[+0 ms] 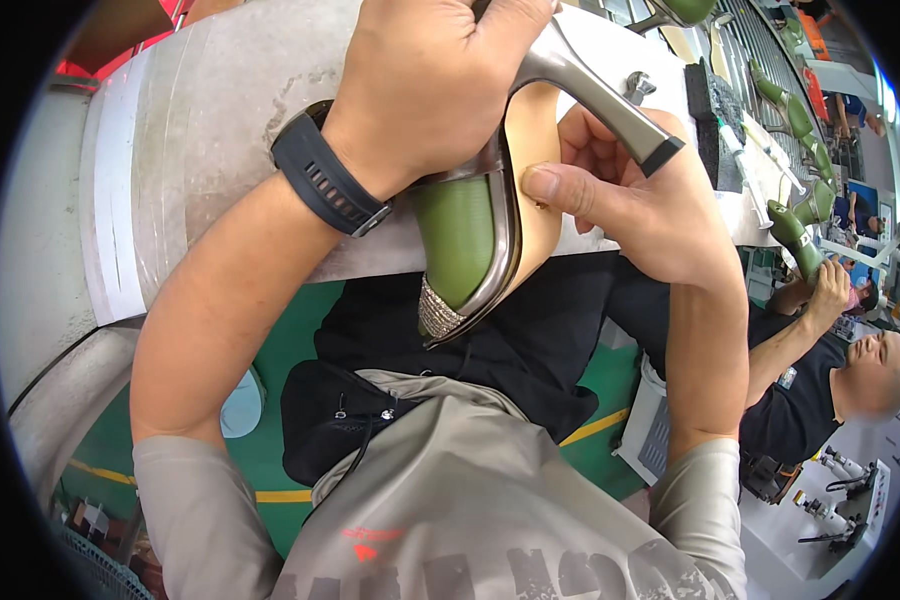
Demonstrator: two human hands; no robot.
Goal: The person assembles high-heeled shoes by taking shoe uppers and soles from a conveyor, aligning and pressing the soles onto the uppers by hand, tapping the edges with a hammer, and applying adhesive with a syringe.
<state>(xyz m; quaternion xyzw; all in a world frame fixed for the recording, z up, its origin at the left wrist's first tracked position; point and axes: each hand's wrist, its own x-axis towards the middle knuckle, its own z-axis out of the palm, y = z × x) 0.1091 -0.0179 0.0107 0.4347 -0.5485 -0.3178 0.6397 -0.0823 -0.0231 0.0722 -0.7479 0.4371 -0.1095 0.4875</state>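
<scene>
A high-heeled shoe (508, 225) is tilted in front of me, its toe pointing down toward my lap. It has metallic grey straps, a sparkling toe band (440, 312) and a tan sole (538, 130). A green shoe last (460, 235) fills it. My left hand (430, 85), with a dark watch on the wrist, is closed round the shoe near its heel end; part of its grip is hidden. My right hand (635, 185) is closed at the sole, thumb pressed on the sole's edge and fingers curled beneath the grey heel (610, 100). A tiny dark spot shows under the thumb.
The pale worktable (200, 150) lies under my hands. To the right are a dark foam block (710, 120), syringe-like tubes (745, 170) and a rack with several green lasts (800, 115). A co-worker (810, 370) at the right holds a green last (795, 240).
</scene>
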